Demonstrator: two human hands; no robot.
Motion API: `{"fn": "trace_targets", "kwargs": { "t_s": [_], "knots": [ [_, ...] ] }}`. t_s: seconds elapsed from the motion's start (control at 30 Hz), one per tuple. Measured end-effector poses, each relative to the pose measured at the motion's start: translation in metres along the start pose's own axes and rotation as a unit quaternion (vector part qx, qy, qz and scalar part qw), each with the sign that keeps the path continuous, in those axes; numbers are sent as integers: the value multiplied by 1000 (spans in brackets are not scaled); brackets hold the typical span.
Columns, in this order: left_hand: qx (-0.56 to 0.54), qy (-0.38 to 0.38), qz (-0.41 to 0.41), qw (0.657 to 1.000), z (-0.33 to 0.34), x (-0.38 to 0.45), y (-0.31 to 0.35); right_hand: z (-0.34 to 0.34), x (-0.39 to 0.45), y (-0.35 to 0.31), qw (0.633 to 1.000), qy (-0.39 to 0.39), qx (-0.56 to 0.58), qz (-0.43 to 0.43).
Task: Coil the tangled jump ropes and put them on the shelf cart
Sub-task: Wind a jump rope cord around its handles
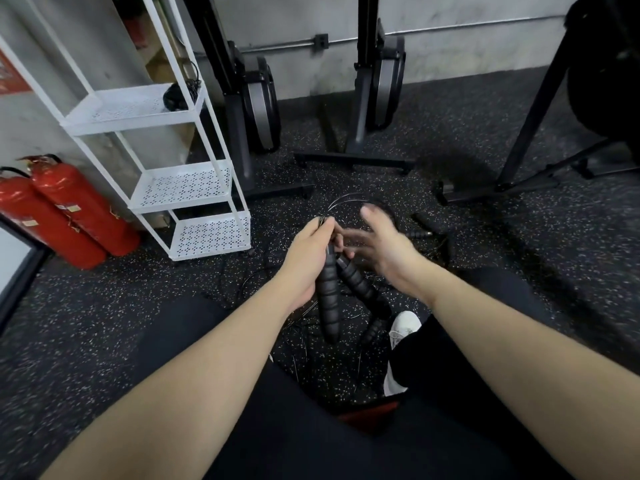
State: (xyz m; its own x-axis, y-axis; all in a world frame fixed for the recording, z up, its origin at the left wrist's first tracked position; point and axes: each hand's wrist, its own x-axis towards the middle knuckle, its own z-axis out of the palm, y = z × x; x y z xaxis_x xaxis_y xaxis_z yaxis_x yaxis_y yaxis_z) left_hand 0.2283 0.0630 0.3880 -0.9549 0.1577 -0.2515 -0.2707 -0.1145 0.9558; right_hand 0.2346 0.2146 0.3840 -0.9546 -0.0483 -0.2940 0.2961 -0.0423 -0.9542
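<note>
Speckled black rubber floor (467,140) carrying a white three-tier shelf cart (194,202); coiled black rope (178,93) on its top tier. Two red extinguishers (69,213) lying beside the cart, left. Two upright rowers (377,98) standing behind. Stand legs (512,168) at right. Loose rope wire (349,202) and spare handles (424,225) strewn mid-floor. White shoe (401,330) near them.

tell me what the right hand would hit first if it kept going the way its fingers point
Probably the left hand and the rope handles it grips: the right hand, blurred, has its open fingers aimed left at them, almost touching. Depth is uncertain, so it may pass just beyond.
</note>
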Motion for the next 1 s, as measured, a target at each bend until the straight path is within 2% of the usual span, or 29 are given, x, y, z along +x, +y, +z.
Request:
{"fn": "trace_targets", "kwargs": {
  "t_s": [0.07,0.17,0.27,0.37,0.53,0.67,0.87,1.0],
  "knots": [
    [-2,25,-8,1000,1,4,4,5,-5,12,995,-63,-72,22],
    [-59,52,-20,997,8,10,10,13,-12,17,989,-120,-78,38],
    [-45,91,-15,995,15,17,14,17,-10,21,992,-100,-81,7],
    [-1,90,-24,996,17,21,15,18,-6,25,996,-75,-39,-3],
    [-59,82,-78,992,16,21,11,11,-4,26,997,-64,51,10],
    [-28,73,-80,994,24,20,4,9,-3,29,989,-107,103,27],
    [-107,67,-147,981,25,5,-2,6,0,20,988,-47,147,6],
    [-81,57,-129,987,35,-4,-18,5,-1,26,988,-42,151,13]
  ]
}}
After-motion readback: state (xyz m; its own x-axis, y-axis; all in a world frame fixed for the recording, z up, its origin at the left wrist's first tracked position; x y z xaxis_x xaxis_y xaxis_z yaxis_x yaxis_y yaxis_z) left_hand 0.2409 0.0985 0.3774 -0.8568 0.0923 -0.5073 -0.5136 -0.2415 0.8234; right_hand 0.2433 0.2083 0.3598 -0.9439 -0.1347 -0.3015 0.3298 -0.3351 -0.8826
